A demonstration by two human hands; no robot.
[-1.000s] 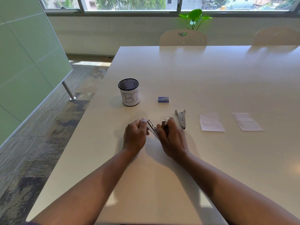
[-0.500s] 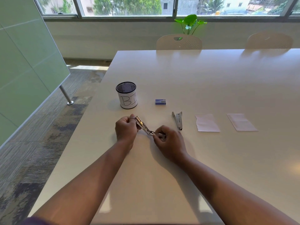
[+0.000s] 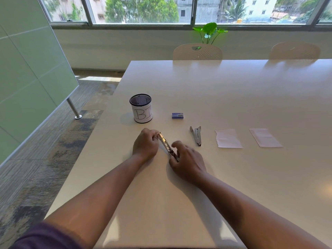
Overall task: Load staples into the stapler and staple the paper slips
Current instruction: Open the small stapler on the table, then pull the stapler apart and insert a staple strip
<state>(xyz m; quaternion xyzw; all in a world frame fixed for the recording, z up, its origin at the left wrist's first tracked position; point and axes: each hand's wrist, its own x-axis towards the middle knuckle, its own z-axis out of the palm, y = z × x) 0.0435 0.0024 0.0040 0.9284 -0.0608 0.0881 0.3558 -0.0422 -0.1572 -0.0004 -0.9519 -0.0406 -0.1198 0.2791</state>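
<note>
A small metal stapler (image 3: 166, 145) lies slanted between my hands, just above the table. My left hand (image 3: 145, 146) grips its far end with closed fingers. My right hand (image 3: 186, 163) holds its near end, the index finger raised above it. A second metal stapler (image 3: 196, 135) lies on the table to the right, untouched. A small blue staple box (image 3: 177, 115) sits farther back. Two white paper slips (image 3: 227, 138) (image 3: 265, 137) lie side by side to the right of the second stapler.
A black mesh cup (image 3: 141, 108) with a white label reading "BI" stands at the left of the white table (image 3: 233, 90). The table's left edge drops to carpeted floor. Two chairs (image 3: 197, 52) and a green plant (image 3: 208, 32) stand at the far side.
The stapler has turned between my hands, and its inner metal side now faces up. My right hand's index finger has lifted off it. The head camera has tilted slightly.
</note>
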